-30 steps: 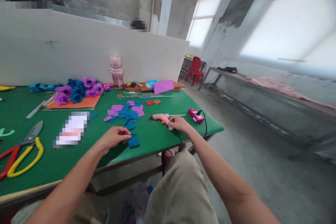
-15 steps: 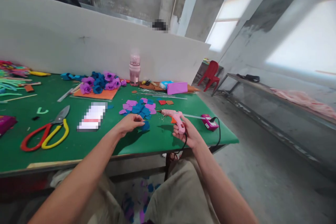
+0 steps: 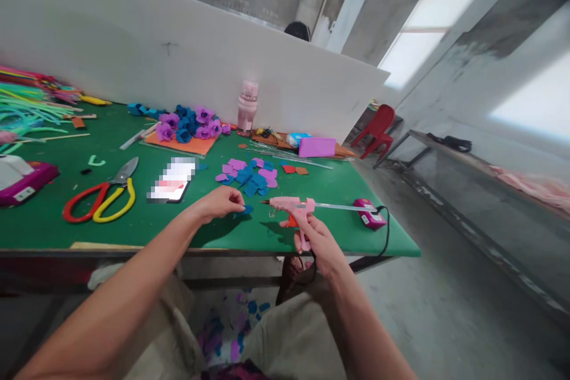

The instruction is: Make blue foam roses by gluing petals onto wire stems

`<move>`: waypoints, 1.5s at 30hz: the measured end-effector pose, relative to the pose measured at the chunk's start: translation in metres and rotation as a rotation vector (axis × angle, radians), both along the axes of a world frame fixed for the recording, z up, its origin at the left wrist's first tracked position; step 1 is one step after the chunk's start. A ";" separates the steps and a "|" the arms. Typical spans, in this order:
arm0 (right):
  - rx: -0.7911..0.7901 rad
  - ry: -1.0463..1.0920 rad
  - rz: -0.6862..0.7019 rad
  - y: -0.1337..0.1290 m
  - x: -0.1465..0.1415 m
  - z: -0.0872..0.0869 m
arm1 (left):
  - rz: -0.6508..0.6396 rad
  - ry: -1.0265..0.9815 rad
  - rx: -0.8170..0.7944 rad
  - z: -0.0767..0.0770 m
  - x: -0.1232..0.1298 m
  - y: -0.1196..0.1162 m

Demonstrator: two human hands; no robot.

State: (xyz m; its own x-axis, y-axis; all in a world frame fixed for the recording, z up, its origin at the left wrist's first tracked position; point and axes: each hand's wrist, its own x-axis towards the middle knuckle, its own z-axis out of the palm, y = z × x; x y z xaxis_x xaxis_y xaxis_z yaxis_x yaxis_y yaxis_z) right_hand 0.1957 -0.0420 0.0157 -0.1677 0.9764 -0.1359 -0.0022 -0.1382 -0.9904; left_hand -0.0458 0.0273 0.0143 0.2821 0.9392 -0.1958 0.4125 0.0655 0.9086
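Over the green table (image 3: 178, 225), my left hand (image 3: 223, 202) pinches a small blue petal (image 3: 247, 209). My right hand (image 3: 314, 234) is wrapped round the handle of a pink glue gun (image 3: 291, 206), whose nozzle points left toward the petal without touching it. A clear glue stick (image 3: 338, 207) sticks out of the gun's back. Just beyond my hands lies a loose pile of blue and purple petals (image 3: 252, 178). Finished blue and purple paper flowers (image 3: 191, 124) rest on an orange sheet (image 3: 196, 145) further back.
Red-and-yellow-handled scissors (image 3: 100, 202) and a phone (image 3: 173, 181) lie left. A pink bottle (image 3: 247, 110) and a purple case (image 3: 317, 147) stand near the white partition (image 3: 200, 59). A magenta power box (image 3: 369, 214) with a black cord sits right.
The glue gun has turned more level, its nozzle nearer the blue petal. The petal now shows flatter in my left fingers. The view has shifted, moving the table items rightward.
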 end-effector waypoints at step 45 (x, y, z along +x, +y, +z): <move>0.440 -0.737 0.190 -0.009 -0.040 -0.003 | -0.065 0.518 0.243 -0.015 0.002 0.004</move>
